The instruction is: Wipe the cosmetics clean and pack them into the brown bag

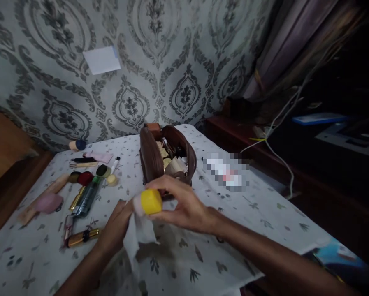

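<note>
In front of the bag, my right hand [187, 205] grips a small container with a yellow lid [152, 201] and a pale body, fingers above and thumb below. My left hand [119, 220] is closed on a white tissue or wipe [139, 234], which hangs down beneath it. The tissue reaches the pale end of the container; whether the left fingers also grip the container is hidden. Just beyond both hands stands a brown toiletry bag [149, 158], unzipped and filled with cosmetics.
Several cosmetics lie to the left, among them a green bottle [87, 199], a gold-and-black tube [82, 238], a pink makeup sponge [48, 203] and a pink tube [100, 158]. A pixelated item [226, 170] lies right of the bag. A white cable [279, 154] hangs beyond the table's right edge.
</note>
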The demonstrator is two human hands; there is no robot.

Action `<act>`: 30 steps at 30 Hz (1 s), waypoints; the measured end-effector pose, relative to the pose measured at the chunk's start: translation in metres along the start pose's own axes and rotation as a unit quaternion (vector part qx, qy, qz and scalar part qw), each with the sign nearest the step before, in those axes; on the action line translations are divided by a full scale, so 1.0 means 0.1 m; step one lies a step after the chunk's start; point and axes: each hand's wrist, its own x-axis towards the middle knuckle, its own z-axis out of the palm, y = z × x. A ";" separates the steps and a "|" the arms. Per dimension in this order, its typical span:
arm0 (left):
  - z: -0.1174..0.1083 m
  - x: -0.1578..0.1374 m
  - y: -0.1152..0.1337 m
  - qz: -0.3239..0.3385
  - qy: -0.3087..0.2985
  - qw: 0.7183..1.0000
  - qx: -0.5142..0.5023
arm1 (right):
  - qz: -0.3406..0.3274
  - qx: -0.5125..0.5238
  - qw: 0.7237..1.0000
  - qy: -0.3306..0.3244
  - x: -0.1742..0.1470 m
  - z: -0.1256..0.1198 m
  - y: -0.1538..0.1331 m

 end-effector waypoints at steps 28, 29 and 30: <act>0.47 0.08 -0.43 0.295 -0.068 0.888 0.346 | 0.223 -0.288 0.833 -0.417 1.44 -0.68 0.74; 0.46 0.07 -0.45 0.301 -0.066 0.884 0.351 | 0.234 -0.286 0.829 -0.419 1.44 -0.66 0.76; 0.45 0.07 -0.47 0.309 -0.064 0.881 0.353 | 0.246 -0.287 0.824 -0.423 1.45 -0.64 0.76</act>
